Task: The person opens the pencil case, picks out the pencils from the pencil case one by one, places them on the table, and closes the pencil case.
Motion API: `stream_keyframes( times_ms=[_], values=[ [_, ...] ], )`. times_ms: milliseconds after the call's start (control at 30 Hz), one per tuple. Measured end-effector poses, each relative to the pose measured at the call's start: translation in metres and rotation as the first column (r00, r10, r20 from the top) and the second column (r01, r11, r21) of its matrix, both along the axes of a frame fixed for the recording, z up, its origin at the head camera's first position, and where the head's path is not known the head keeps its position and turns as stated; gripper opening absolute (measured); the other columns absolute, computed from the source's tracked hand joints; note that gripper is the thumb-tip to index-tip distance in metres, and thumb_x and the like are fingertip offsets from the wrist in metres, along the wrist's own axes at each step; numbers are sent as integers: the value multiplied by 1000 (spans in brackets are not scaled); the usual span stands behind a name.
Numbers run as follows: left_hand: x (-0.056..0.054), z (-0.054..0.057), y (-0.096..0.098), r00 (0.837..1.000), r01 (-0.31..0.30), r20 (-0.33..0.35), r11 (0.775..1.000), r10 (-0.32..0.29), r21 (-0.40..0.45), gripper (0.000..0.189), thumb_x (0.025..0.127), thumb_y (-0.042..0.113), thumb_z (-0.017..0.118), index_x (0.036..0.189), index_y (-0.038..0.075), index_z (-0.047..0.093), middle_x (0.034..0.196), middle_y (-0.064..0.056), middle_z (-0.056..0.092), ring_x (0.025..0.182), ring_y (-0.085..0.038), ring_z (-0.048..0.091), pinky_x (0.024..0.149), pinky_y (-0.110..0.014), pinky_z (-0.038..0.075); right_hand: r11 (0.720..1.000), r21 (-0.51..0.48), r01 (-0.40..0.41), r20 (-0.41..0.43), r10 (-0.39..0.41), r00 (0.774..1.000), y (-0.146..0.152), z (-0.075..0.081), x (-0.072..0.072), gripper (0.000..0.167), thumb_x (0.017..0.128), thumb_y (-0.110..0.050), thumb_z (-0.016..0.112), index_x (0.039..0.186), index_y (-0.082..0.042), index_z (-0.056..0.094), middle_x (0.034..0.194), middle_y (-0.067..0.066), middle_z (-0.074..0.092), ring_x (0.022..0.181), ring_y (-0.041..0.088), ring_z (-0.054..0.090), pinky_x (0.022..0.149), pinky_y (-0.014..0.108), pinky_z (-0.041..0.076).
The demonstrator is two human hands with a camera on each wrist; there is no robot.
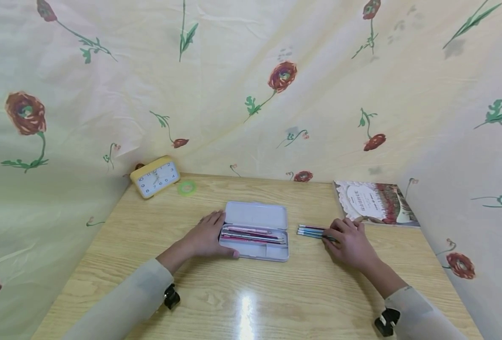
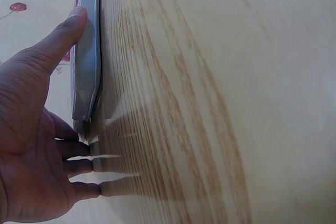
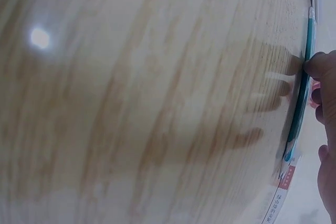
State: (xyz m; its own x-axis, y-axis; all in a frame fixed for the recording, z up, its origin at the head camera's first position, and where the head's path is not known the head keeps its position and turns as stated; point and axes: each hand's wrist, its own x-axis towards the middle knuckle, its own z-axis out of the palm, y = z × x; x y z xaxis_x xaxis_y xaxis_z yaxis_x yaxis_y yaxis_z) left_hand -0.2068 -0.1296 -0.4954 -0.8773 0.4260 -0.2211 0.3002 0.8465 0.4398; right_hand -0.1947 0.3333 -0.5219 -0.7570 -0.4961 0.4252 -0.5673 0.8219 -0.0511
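The left hand (image 1: 210, 237) rested, fingers extended, against an open, rectangular, pale-grey case (image 1: 255, 215); the right hand (image 1: 354, 243) pinched slim blue and dark pencils (image 1: 308, 232).

Wood-grain table (image 1: 302, 293) before me | yellow clock (image 1: 155, 180) | green ring (image 1: 180, 189) beside it | open pencil case (image 1: 251, 250) | pens (image 1: 310, 230) | book (image 1: 372, 203)

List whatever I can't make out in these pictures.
Head view: part of the held pencils, covered by the right grip.
Head view: small print on the book, too small to read.
Left wrist view: far end of the pencil case, cut off by the top edge.
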Motion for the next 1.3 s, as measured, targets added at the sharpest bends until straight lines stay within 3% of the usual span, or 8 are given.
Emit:
stream_keyframes(
  times_ms=[333,533,800,1300],
  values=[
    [0,-2,0,1000,-6,-2,1000,6,3,143,81,82,81,175,-3,15,185,-21,17,173,-43,15,142,-56,16,999,-23,-22,-9,22,1000,-13,6,-4,20,87,-20,94,104,-17,84,97,-1,65,89,19,53,79,46,33],
    [0,-2,-1,1000,-6,2,1000,6,4,143,82,83,81,176,-2,14,185,-21,17,173,-42,14,142,-56,16,998,-26,-59,4,60,998,-34,14,-8,21,88,-19,93,106,-14,85,99,2,67,91,23,57,81,51,43],
    [-1,-4,-2,1000,-3,0,1000,3,-2,144,81,86,78,176,-1,14,186,-21,16,174,-42,14,142,-56,16,993,-57,-102,32,104,994,-69,18,-13,18,93,-20,90,109,-15,84,103,1,71,96,23,62,94,68,52],
    [0,0,0,1000,-14,14,1000,14,-4,142,82,83,80,176,-1,14,186,-20,16,174,-42,13,143,-56,14,975,-36,-220,102,223,970,-132,24,-15,17,97,-26,87,110,-16,84,107,-1,74,102,21,61,98,61,55]
  ],
)
